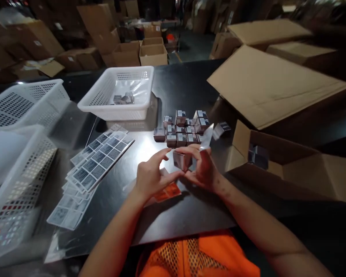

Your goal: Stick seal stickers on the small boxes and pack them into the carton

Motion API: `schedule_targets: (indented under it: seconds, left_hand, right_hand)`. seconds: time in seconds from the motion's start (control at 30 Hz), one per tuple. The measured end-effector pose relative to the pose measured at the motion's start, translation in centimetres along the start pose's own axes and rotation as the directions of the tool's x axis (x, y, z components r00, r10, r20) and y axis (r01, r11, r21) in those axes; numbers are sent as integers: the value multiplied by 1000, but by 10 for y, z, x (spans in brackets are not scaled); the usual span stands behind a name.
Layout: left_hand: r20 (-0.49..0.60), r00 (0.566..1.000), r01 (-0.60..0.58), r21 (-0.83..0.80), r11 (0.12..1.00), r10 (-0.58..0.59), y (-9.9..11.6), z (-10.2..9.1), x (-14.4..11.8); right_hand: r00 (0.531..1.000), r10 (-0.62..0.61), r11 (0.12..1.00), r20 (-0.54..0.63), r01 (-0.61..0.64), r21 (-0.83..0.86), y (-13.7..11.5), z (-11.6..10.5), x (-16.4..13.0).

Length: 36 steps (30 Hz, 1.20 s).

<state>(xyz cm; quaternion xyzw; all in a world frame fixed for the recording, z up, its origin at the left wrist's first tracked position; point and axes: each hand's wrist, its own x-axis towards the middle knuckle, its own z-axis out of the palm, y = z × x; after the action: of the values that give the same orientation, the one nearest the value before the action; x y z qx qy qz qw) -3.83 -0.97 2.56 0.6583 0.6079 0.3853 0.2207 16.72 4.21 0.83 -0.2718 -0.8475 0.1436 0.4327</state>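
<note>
Both my hands meet over the middle of the black table (pixel 175 88). My left hand (pixel 151 177) and my right hand (pixel 203 169) hold one small silver box (pixel 182 159) between their fingertips. A clear film strip (pixel 207 137) sticks up from my right hand's fingers. Just beyond lies a cluster of several small labelled boxes (pixel 183 129). An orange card (pixel 168 192) lies on the table under my left hand. Sheets of printed labels (pixel 99 157) fan out to the left of my hands.
A white basket (pixel 115 105) with a few small boxes stands behind the labels. Two more white baskets (pixel 20 161) sit at the left edge. An open cardboard box (pixel 285 165) is at my right, with flat cardboard (pixel 271 84) behind it. Cartons fill the floor beyond.
</note>
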Motion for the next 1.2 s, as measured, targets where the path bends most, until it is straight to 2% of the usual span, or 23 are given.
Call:
schedule_targets:
  seconds: [0.07,0.23,0.33,0.47,0.57,0.63,0.67,0.73,0.8,0.87,0.93,1.13,1.2]
  left_hand:
    - [61,998,23,-32,999,-21,2,4,-2]
    - [183,980,91,-74,993,-76,-4,11,-3]
    - [197,979,77,-96,992,-57,-9,12,-3]
    - [201,979,65,-180,982,-28,-11,9,-2]
    - [173,984,98,-326,940,-43,-11,4,2]
    - [158,984,139,-391,910,-82,-11,1,4]
    - [160,982,162,-407,899,-105,-10,0,5]
    - [172,976,194,-425,884,-132,-9,0,6]
    - [192,974,198,-445,873,-123,-7,2,5]
    - [210,973,184,-465,866,-94,-7,5,5]
    - [231,970,178,-483,857,-71,-8,7,4]
    - [196,980,70,-536,841,44,-17,11,6]
    - [182,980,38,-549,835,75,-18,11,6]
  right_hand:
    - [997,-46,999,63,47,-14,-3,1,-4]
    - [992,-121,992,24,121,27,-4,7,-12]
    - [990,-142,990,15,141,27,-6,4,-11]
    - [990,-141,983,5,140,119,-13,-16,-3]
    - [994,25,958,-103,6,285,-17,-34,2]
    - [959,197,887,-204,-85,454,-18,-40,5]
    - [933,286,831,-220,-128,541,-19,-41,6]
    - [884,442,703,-154,-235,671,-19,-39,7]
    - [840,542,564,-4,-360,743,-19,-35,8]
    - [813,564,467,145,-459,756,-19,-32,9]
    - [797,558,421,232,-513,748,-19,-31,9]
    - [709,657,381,256,-605,699,-22,-34,9]
    - [698,665,366,264,-613,700,-24,-33,9]
